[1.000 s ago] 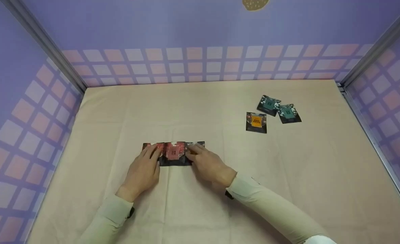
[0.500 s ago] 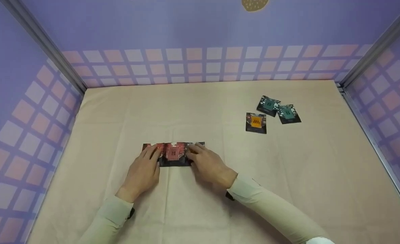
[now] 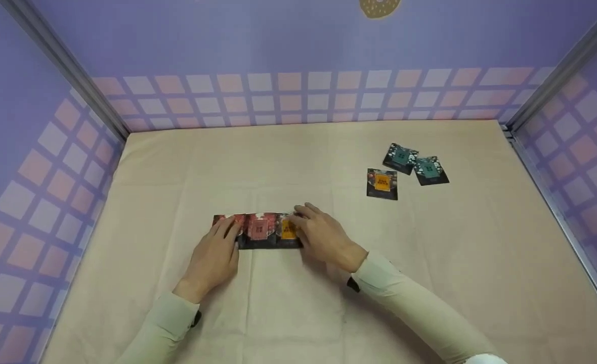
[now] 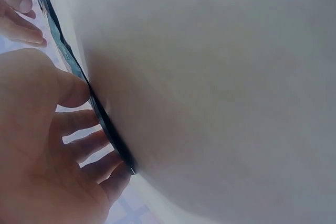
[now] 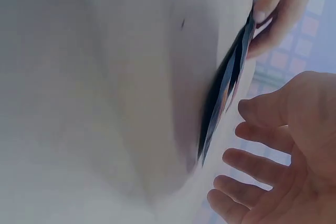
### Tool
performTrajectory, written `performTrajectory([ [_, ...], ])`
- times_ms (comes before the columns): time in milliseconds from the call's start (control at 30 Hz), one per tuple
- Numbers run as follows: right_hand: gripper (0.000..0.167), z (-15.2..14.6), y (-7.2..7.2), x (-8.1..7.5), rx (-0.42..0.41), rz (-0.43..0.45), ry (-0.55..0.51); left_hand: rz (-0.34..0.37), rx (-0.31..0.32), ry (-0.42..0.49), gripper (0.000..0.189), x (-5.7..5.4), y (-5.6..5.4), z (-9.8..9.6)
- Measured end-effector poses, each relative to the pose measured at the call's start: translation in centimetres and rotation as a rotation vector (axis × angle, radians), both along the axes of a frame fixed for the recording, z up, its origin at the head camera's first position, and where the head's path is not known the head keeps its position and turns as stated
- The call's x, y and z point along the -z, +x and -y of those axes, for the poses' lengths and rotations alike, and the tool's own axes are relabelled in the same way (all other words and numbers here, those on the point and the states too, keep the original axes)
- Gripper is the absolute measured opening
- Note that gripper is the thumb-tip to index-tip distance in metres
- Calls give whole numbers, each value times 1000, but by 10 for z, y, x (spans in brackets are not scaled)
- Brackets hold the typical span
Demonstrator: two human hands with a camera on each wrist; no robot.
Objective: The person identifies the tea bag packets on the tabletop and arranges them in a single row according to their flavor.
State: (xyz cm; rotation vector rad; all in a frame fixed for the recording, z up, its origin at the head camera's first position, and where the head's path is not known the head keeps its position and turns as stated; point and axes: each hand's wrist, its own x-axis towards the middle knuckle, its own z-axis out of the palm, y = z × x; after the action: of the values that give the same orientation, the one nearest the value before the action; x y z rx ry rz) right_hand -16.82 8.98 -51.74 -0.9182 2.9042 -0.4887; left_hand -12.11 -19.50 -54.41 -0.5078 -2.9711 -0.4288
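Three small dark packets lie side by side in a row on the cloth in the head view. Straight fingers of my left hand (image 3: 213,258) rest on the left packet (image 3: 219,218) and cover most of it. The middle packet (image 3: 259,230) has a red label. An orange label marks the right packet (image 3: 287,232), partly hidden under my right hand (image 3: 326,237). In the right wrist view, that hand (image 5: 278,156) has extended, spread fingers held apart from the packets' edge (image 5: 226,82). In the left wrist view, my left fingers and thumb lie along the packet edge (image 4: 107,124).
Farther back on the right lie an orange-labelled packet (image 3: 382,184) and two green-labelled packets, one left (image 3: 401,157) and one right (image 3: 431,170), nearly touching. A pale cloth (image 3: 238,162) covers the table. Purple walls with a tile pattern (image 3: 258,96) enclose the back and sides.
My right hand has lifted off the right packet and shifted slightly rightward, uncovering its orange label. My left hand and the row of packets stay in place.
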Motion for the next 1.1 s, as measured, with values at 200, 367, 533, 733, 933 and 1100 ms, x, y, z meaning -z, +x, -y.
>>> performTrajectory([
  [200, 40, -22, -13, -1, 38, -11, -40, -5, 1, -18, 48, 0, -1, 0],
  [367, 40, -45, -25, 0, 86, -40, -60, -5, 0, -23, 48, -2, -1, 0],
  [533, 37, -70, -34, 1, 130, -86, -83, -12, 1, -16, 47, -2, 0, 0],
  [733, 36, -98, -42, 4, 158, -115, -72, 6, -7, -20, 48, -1, 1, 0],
  [933, 38, -120, -52, 6, 207, -78, -87, 23, -14, -17, 49, -1, 1, 0],
  [1100, 38, -134, -59, 7, 225, -80, -119, 8, -12, -9, 48, 0, 1, 0],
])
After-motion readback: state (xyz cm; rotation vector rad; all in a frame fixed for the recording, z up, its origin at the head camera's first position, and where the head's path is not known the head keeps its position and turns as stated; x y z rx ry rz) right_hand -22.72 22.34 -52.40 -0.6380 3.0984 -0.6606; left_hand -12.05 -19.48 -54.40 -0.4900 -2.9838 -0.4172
